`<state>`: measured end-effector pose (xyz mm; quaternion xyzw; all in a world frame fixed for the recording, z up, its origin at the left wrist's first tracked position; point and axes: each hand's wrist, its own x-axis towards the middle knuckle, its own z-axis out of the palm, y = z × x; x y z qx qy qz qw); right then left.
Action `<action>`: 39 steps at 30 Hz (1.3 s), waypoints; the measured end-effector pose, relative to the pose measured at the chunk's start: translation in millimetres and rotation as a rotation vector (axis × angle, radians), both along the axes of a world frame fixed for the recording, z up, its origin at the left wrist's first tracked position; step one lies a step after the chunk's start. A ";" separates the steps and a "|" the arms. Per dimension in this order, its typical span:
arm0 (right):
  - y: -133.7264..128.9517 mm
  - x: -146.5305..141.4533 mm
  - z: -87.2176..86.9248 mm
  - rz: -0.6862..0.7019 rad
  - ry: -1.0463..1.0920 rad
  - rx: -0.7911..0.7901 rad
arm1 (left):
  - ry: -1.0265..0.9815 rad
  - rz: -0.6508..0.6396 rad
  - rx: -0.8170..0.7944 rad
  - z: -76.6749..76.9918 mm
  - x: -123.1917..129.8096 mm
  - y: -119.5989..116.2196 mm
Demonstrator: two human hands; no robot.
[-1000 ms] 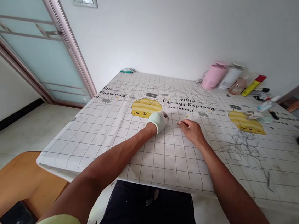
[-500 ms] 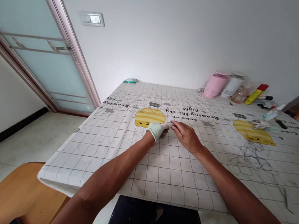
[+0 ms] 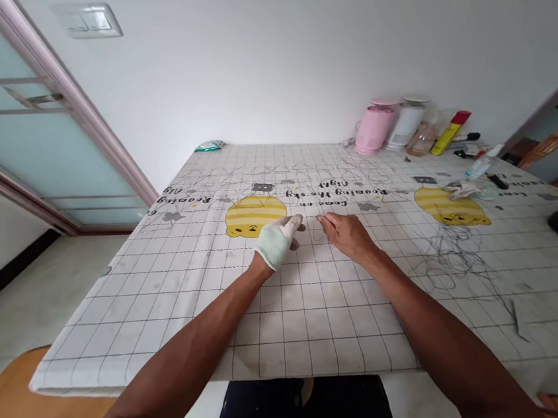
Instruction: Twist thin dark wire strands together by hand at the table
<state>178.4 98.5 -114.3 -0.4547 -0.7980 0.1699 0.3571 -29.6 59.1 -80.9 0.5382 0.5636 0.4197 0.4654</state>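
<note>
My left hand (image 3: 278, 239), in a pale green and white work glove, is above the table just right of a printed yellow bear. Its thumb and fingers are curled together; what they hold, if anything, is too small to make out. A short gap to the right, my bare right hand (image 3: 349, 235) has thumb and forefinger pinched, and anything between them is too fine to name. Both hands are over the white checked tablecloth (image 3: 306, 325). To the right of them lies a loose tangle of dark thread (image 3: 457, 251), with a thin grey blade-like piece (image 3: 519, 321) near its trailing end.
Along the wall stand a pink cylindrical device (image 3: 374, 129), a white one (image 3: 406, 126), a bottle (image 3: 422, 141) and a yellow-red spray can (image 3: 450, 134). A crumpled glove (image 3: 463, 188) lies at right. A green-white packet (image 3: 209, 146) is at the far left corner.
My hands have drawn apart, the left one turning so its thumb points up. The camera view has swung to the right, so the table things appear farther left.
</note>
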 end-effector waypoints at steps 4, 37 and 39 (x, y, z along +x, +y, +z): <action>6.5 5.6 -2.1 -0.054 -0.227 0.178 | 0.110 -0.108 -0.001 -0.7 10.8 -2.5; -17.9 -11.7 14.6 0.480 0.774 -0.794 | -0.310 0.076 -0.075 -3.3 -5.4 13.2; -19.1 -13.5 16.0 0.522 0.827 -0.778 | -0.396 0.048 -0.100 -0.1 -5.6 12.0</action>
